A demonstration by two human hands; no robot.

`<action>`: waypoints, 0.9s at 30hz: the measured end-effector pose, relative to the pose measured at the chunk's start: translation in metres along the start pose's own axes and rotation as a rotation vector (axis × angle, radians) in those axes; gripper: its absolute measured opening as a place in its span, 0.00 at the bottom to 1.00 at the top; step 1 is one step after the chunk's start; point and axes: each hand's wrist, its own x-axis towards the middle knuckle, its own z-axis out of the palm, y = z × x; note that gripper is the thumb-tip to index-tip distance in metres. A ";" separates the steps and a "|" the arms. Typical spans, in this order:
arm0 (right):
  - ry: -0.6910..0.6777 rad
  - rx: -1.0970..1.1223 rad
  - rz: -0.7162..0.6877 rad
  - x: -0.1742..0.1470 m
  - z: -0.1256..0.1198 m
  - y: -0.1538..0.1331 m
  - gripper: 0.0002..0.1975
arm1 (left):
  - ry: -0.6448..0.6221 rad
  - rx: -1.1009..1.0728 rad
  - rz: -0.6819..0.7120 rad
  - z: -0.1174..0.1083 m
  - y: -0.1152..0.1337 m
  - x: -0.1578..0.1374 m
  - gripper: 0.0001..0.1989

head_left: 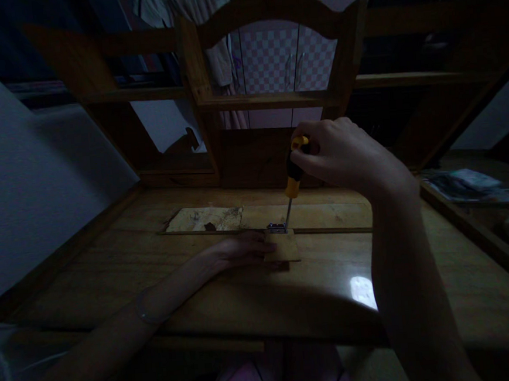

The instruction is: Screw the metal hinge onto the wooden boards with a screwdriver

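Observation:
My right hand is closed round the handle of a yellow and black screwdriver. The screwdriver points down, slightly tilted, and its tip meets a small metal hinge. This hinge sits at the far edge of a small wooden board, close to a seam in the wooden surface. My left hand lies low beside the small board, fingers gripping its left edge. Dim light hides the exact contact between the tip and any screw.
The wooden desk top has a worn, peeled patch behind my left hand. A wooden shelf frame rises at the back. To the right, beyond a raised edge, lie plastic-looking packets. A white wall bounds the left.

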 end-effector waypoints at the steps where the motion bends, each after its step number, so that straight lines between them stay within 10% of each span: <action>1: -0.003 -0.002 0.000 0.000 0.000 0.000 0.16 | -0.003 -0.002 0.000 -0.001 0.000 0.000 0.20; 27: 0.024 -0.005 0.002 0.001 0.005 0.003 0.15 | 0.010 0.002 0.006 -0.002 -0.001 0.000 0.19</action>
